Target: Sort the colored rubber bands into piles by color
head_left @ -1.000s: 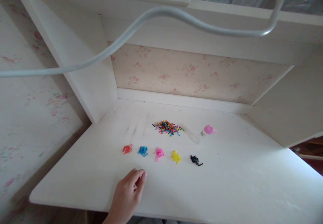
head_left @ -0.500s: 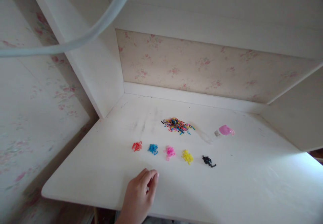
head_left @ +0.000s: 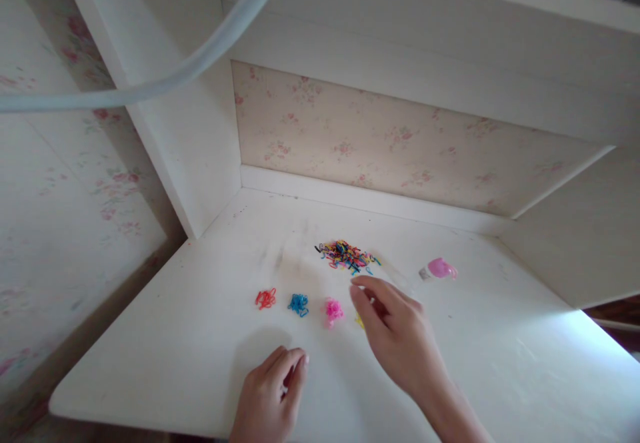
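Observation:
Several small rubber bands in mixed colours lie in a loose pile (head_left: 347,256) toward the back of the white table. In front of it are a red bunch (head_left: 265,298), a blue bunch (head_left: 299,304), a pink bunch (head_left: 333,312) and a yellow bunch (head_left: 360,322), the last mostly hidden by my right hand. My right hand (head_left: 393,323) hovers just in front of the mixed pile, thumb and index fingertips close together; anything between them is too small to see. Near the front edge rests my left hand (head_left: 275,390), fingers curled against the thumb, seemingly with nothing in them.
A pink item with a clear part and a small label (head_left: 441,268) lies at the right of the table (head_left: 200,336). White panels and a shelf enclose the back and sides. A pale curved tube (head_left: 200,60) crosses the upper left, close to the camera.
My right hand has come into view from the lower right and now covers the black bunch and most of the yellow one. The left hand stays put; the view has shifted slightly.

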The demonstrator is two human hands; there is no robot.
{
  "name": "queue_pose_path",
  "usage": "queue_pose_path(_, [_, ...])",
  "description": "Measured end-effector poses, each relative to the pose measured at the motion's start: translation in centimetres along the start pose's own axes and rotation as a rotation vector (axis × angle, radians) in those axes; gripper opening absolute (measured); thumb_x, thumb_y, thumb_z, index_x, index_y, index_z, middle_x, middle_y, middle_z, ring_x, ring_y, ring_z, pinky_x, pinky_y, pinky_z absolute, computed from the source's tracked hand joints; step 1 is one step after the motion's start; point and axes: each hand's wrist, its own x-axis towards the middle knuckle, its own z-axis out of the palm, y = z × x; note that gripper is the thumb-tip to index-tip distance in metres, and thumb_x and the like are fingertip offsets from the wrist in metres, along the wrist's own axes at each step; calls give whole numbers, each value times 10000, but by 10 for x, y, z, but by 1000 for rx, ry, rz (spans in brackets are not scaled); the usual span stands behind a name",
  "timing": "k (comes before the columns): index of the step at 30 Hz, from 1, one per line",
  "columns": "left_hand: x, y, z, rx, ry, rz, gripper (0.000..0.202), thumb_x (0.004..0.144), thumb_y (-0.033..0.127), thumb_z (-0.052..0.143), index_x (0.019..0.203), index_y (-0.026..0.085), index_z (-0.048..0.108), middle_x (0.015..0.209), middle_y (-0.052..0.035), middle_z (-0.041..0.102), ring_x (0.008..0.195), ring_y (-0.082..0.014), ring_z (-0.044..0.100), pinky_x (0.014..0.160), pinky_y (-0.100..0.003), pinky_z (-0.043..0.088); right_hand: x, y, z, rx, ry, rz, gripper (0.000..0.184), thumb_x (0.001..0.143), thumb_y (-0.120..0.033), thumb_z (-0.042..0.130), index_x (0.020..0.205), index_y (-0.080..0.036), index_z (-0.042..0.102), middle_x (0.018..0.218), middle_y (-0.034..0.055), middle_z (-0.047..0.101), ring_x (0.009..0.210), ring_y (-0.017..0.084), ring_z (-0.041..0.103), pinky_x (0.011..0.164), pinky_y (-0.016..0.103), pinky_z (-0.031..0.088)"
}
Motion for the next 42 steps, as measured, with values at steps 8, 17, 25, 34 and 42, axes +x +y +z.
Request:
queue_pose_path(8, [1, 6, -5, -150, 65, -135, 253, 906, 372, 463, 821, 207, 635, 613, 27, 531, 528, -81, 507, 490, -156, 395, 86, 35, 73, -448, -435, 189, 319, 903, -373, 409, 1113, -326, 645, 993, 58, 695, 935, 227, 637, 742, 305, 448])
queue_pose_path(17, [2, 5, -7, -181, 121, -120, 276, 890, 389, 475, 813, 203, 664, 581, 22, 537, 502, -88, 501, 469, -158, 398, 96, 40, 96, -482, -433, 175, 358, 938, -350, 352, 1076, -233, 661, 1005, 116, 685, 941, 248, 636, 779, 351, 458])
queue_pose_path(25, [3, 9, -9, -171, 128, -104, 295, 906, 382, 450, 796, 199, 653, 579, 12, 534, 504, -96, 488, 481, -178, 390, 87, 16, 84, -400, -401, 88, 387, 964, -379, 281, 1111, -316, 634, 1017, 54, 692, 928, 213, 640, 746, 302, 442])
queue_pose_path(34, [1, 2, -9, -96, 91, -100, 242, 900, 341, 475, 861, 197, 666, 619, 11, 578, 527, -97, 519, 512, -181, 408, 58, -53, 111, -187, -578, -238, 376, 943, -347, 302, 1055, -298, 658, 974, 48, 703, 856, 190, 640, 724, 284, 426])
queue_pose_path(42, [4, 6, -12, -80, 72, -120, 251, 904, 348, 468, 842, 198, 659, 612, 18, 569, 528, -95, 514, 512, -181, 400, 63, -53, 106, -130, -478, -215, 318, 900, -283, 379, 876, -289, 695, 840, -15, 698, 757, 134, 603, 643, 205, 361])
